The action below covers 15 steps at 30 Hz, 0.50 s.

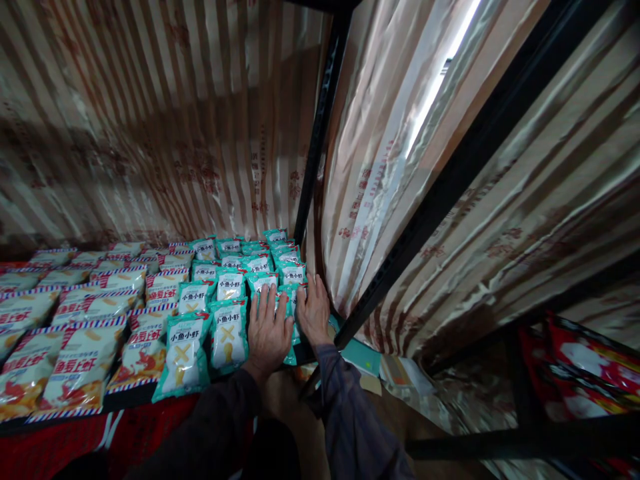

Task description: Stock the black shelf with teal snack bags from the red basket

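Note:
Rows of teal and white snack bags (229, 333) stand on a dark shelf in the lower middle of the head view. My left hand (270, 333) lies over the front bags at the right end of the rows, fingers stretched out and pointing away from me. Just to its right, my right hand (313, 310) rests against the outer side of the same bags, its fingers extended along them. Parts of the bags beneath and between my hands are hidden.
White bags with red lettering (75, 365) fill the shelf's left side. A black upright post (320, 133) rises behind the teal bags, and a slanting black post (430, 200) stands to the right. Striped sheeting (150, 133) hangs behind. Red packages (595, 367) sit lower right.

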Each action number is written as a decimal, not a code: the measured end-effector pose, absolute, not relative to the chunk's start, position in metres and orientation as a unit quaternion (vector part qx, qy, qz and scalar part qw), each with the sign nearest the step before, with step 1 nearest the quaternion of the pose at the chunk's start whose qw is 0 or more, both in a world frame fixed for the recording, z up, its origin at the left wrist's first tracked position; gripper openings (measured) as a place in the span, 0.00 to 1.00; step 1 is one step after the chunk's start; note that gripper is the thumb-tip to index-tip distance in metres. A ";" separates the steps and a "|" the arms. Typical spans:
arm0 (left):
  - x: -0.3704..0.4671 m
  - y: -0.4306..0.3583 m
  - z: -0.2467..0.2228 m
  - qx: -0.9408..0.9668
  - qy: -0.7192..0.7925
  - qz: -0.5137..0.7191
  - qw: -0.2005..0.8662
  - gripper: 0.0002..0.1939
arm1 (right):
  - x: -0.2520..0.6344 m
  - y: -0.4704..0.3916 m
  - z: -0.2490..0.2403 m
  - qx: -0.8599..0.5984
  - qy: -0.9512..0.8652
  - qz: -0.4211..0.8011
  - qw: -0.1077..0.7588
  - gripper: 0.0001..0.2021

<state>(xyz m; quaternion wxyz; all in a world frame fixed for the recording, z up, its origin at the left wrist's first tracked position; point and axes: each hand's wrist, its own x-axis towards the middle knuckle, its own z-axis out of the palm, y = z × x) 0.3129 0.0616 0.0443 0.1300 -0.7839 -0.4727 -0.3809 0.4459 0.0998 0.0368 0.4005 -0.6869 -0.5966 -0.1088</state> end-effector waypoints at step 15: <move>0.330 0.085 0.095 -0.672 -0.542 -0.470 -0.182 0.25 | 0.448 0.103 0.058 -0.674 -0.555 -0.049 0.485 0.26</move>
